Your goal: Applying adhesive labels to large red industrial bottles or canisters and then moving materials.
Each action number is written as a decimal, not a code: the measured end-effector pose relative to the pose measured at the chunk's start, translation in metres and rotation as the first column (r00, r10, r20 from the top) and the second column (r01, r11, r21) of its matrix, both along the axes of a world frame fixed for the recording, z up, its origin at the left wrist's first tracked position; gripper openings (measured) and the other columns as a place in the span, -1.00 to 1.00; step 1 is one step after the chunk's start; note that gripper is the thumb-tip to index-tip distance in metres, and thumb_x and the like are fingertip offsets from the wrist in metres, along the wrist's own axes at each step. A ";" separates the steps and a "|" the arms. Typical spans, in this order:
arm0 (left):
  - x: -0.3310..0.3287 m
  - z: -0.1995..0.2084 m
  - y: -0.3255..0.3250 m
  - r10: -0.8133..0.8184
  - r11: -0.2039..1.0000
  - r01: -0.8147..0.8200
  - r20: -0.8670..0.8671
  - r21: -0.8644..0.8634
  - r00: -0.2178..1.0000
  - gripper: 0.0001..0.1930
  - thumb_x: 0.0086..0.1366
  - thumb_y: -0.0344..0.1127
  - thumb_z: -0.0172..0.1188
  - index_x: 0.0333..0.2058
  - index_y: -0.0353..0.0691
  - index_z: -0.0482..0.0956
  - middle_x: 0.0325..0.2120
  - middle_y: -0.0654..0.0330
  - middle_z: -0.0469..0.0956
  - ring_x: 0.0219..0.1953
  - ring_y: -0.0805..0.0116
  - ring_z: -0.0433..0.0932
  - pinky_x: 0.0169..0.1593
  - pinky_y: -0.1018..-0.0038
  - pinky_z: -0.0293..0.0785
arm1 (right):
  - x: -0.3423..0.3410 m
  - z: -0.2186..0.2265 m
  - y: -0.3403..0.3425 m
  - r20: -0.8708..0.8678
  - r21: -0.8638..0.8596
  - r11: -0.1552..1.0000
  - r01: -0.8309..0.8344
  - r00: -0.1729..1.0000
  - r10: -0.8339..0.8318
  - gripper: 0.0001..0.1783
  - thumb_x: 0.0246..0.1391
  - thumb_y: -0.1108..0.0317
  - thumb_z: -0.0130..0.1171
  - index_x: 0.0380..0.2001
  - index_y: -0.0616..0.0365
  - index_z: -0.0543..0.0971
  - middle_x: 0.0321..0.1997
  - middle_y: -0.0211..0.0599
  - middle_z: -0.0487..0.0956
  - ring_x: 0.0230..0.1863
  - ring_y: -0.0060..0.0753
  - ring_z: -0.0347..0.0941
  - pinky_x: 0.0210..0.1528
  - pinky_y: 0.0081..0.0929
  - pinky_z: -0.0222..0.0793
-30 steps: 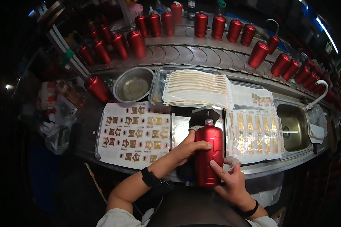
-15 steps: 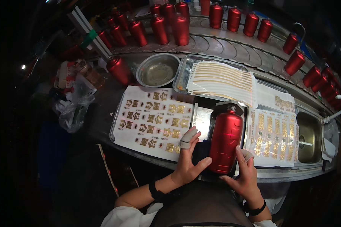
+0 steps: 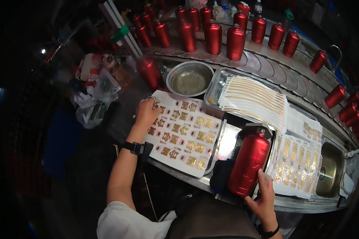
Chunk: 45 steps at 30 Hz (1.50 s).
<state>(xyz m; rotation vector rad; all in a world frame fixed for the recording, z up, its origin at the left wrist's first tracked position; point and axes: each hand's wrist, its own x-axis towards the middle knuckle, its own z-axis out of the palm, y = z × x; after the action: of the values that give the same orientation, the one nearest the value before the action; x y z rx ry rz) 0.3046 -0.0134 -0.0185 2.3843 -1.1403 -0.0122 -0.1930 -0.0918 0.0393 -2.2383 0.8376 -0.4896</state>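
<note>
A glossy red bottle [image 3: 249, 161] with raised marks lies tilted on a dark rest in front of me, its neck pointing away. My right hand [image 3: 263, 199] grips its lower right end, thumb at the base and fingers along the side; one finger wears a pale cover. At the far left, my left hand [image 3: 147, 111] reaches over the upper left corner of a white sheet of gold decals [image 3: 179, 127]. Its fingers are bent down together at the sheet's edge decals, and whatever is between the tips is hidden.
Behind the sheet stands a metal bowl [image 3: 190, 79] of liquid. Beside it, a tray [image 3: 212, 93] bears strips with gold lines. More gold decal sheets [image 3: 295, 163] lie right, near a sink [image 3: 332, 169]. Several red bottles [image 3: 236, 42] stand on a curved conveyor [image 3: 263, 65].
My left hand has left the bottle's left side and moved far left to the decal sheet. My right hand stays at the bottle's lower end. The whole view has shifted and tilted.
</note>
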 end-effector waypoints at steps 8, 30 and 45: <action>0.045 -0.016 -0.048 -0.277 0.961 0.269 0.170 0.065 0.946 -0.21 -0.21 -0.10 0.49 0.06 -0.17 0.40 -0.08 0.02 0.52 0.06 0.04 0.43 0.15 0.20 0.29 | -0.003 -0.006 0.007 -0.072 0.130 0.983 0.129 0.990 -0.120 -0.02 -0.31 0.35 0.43 0.29 0.19 0.28 0.04 0.17 0.44 0.02 0.16 0.46 -0.02 -0.17 0.44; -0.072 0.084 -0.031 -0.410 0.884 0.373 -0.086 -0.280 0.908 -0.89 0.19 -0.55 0.23 -0.30 -0.38 0.66 -0.41 0.18 0.66 -0.35 0.52 0.57 -0.21 0.54 0.47 | 0.003 0.008 -0.009 -0.077 -0.116 0.993 0.010 0.997 -0.019 0.03 -0.41 0.35 0.47 0.30 -0.20 0.35 0.11 -0.04 0.38 -0.30 -0.19 0.48 -0.33 -0.36 0.49; 0.062 -0.047 -0.185 -0.124 0.976 0.105 0.091 0.190 0.988 -0.72 -0.07 -0.34 0.35 -0.33 -0.32 0.60 -0.42 -0.13 0.61 -0.27 -0.06 0.63 -0.17 0.19 0.50 | -0.014 0.012 -0.002 -0.081 -0.072 0.997 0.036 0.996 -0.042 -0.01 -0.27 0.19 0.49 0.32 -0.13 0.31 0.11 -0.06 0.39 -0.31 -0.22 0.48 -0.32 -0.38 0.47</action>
<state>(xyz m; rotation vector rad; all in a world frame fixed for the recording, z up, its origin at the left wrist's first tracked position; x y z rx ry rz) 0.3664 -0.1983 -0.0653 2.5008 -1.3786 -0.0364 -0.2070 -0.0938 0.0512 -2.3239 0.9211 -0.4541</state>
